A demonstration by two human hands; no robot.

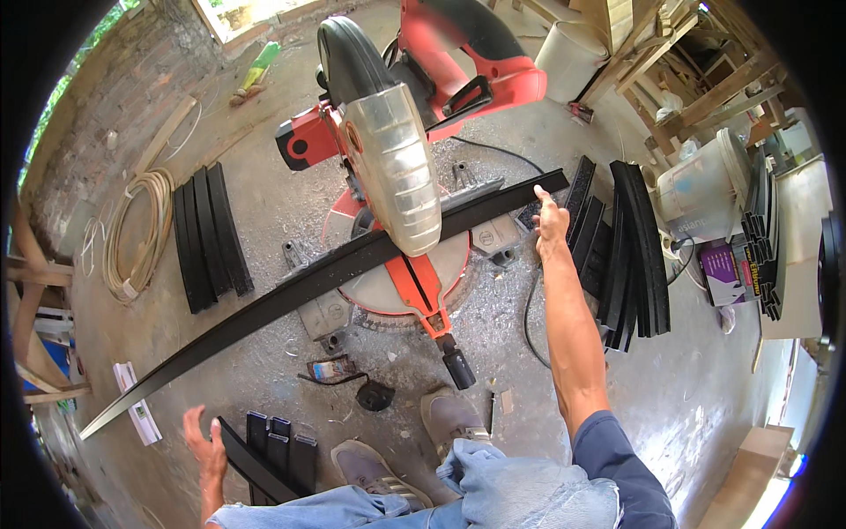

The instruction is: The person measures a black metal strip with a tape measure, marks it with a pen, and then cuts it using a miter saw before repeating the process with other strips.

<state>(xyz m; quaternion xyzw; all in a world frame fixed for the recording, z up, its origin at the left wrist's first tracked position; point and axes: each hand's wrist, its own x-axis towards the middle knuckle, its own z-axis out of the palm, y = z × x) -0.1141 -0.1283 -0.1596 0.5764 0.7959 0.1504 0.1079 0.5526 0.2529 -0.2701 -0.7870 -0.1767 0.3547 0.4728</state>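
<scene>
Right hand (551, 220) grips the bar's (295, 284) end — it crosses the saw (397, 167), whose head hides part. Left hand (205, 448), fingers parted and holding nothing, is beside strips (279, 451); stacks (212, 234) flank the saw — a coil (162, 225) near one.

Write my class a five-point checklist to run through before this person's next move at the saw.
1. Long black strip lying across miter saw: ok.
2. Right hand holding strip: ok, near its right end.
3. Left hand on strip: not ok, off it, down by short black pieces.
4. Blade stopped: cannot tell, hidden.
5. Floor swept: not ok, pale shavings around the saw.
</scene>
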